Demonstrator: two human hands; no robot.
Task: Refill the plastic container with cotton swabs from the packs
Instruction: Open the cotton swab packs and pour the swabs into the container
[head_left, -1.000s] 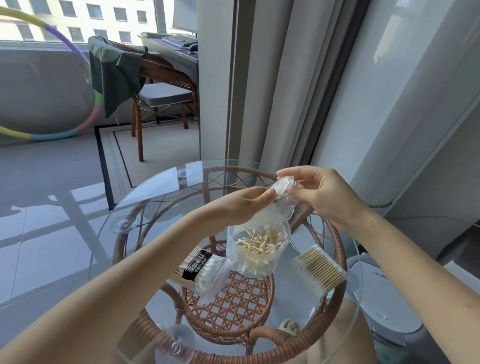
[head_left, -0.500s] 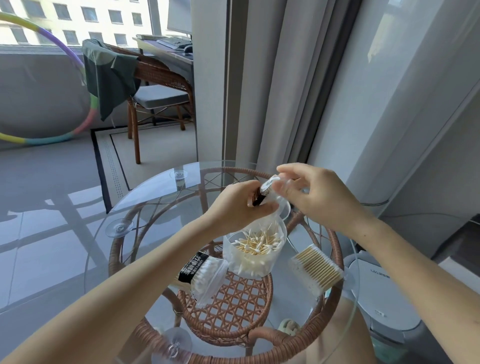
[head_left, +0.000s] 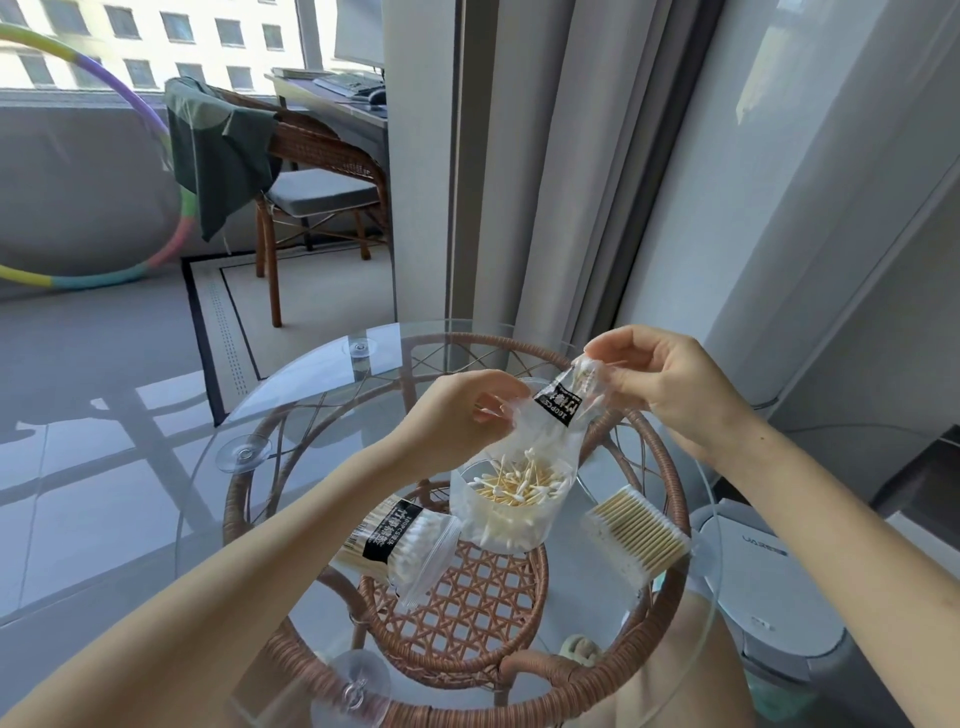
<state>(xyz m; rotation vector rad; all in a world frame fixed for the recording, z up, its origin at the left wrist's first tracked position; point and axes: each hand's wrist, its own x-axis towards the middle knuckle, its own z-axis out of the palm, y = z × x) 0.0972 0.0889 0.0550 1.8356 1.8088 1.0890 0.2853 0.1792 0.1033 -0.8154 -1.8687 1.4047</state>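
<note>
A clear round plastic container (head_left: 506, 512) stands on the glass table, partly filled with loose cotton swabs. Just above it I hold a nearly empty clear pack with a black label (head_left: 563, 402), stretched between both hands. My left hand (head_left: 457, 415) pinches its lower left edge, and my right hand (head_left: 670, 384) pinches its upper right end. A few swabs still show inside near my right fingers. A full pack with a black label (head_left: 400, 545) lies left of the container. Another full pack (head_left: 636, 535) lies to its right.
The round glass tabletop (head_left: 291, 431) rests on a wicker frame (head_left: 519, 680) with suction cups. A grey curtain (head_left: 524, 171) hangs just behind the table. A white robot vacuum (head_left: 769, 587) sits on the floor at the right. A wicker chair (head_left: 317, 166) stands far back.
My hands have pulled apart, stretching the pack out over the container. The black label has turned into view, and my right hand has moved right and slightly up.
</note>
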